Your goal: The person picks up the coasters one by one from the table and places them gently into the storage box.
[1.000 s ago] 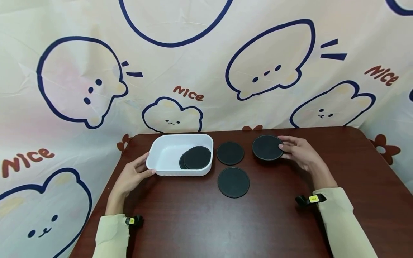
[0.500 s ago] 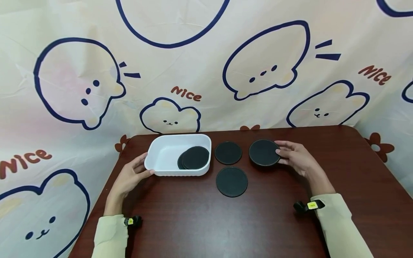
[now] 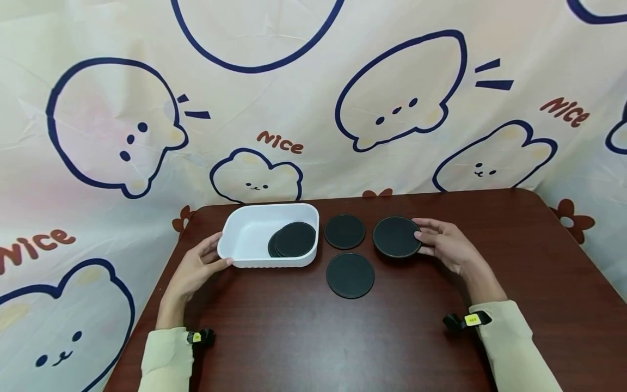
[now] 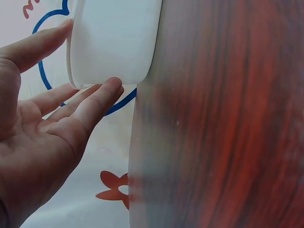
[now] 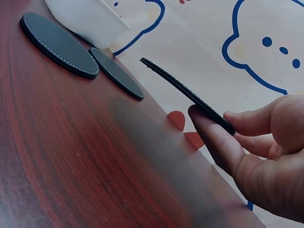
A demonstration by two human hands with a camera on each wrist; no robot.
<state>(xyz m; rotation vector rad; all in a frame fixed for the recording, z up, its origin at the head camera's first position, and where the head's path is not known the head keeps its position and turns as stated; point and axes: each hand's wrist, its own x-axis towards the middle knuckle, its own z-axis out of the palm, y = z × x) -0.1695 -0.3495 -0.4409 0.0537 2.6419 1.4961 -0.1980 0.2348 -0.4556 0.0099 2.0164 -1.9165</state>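
My left hand (image 3: pixel 192 270) grips the left end of a white rectangular plastic tub (image 3: pixel 245 233), thumb at the near corner and fingers at the far side. The left wrist view has its fingertips against the tub's end wall (image 4: pixel 114 47). Inside the tub, overlapping black coasters (image 3: pixel 297 239) lie at the right. Between thumb and fingers, my right hand (image 3: pixel 448 246) pinches the edge of a round black coaster (image 3: pixel 395 237). The right wrist view catches this coaster edge-on and tilted above the table, with a shadow below it.
Two stitched black coasters lie flat just right of the tub, a far one (image 3: pixel 345 232) and a nearer one (image 3: pixel 350 275). All stand on a dark red-brown wooden table (image 3: pixel 313 337). A cartoon-printed cloth (image 3: pixel 323 98) hangs behind the table's far edge.
The right hand has moved slightly nearer and to the left with its coaster, lowering it. The left hand and tub keep their place; the whole head view has shifted a little.
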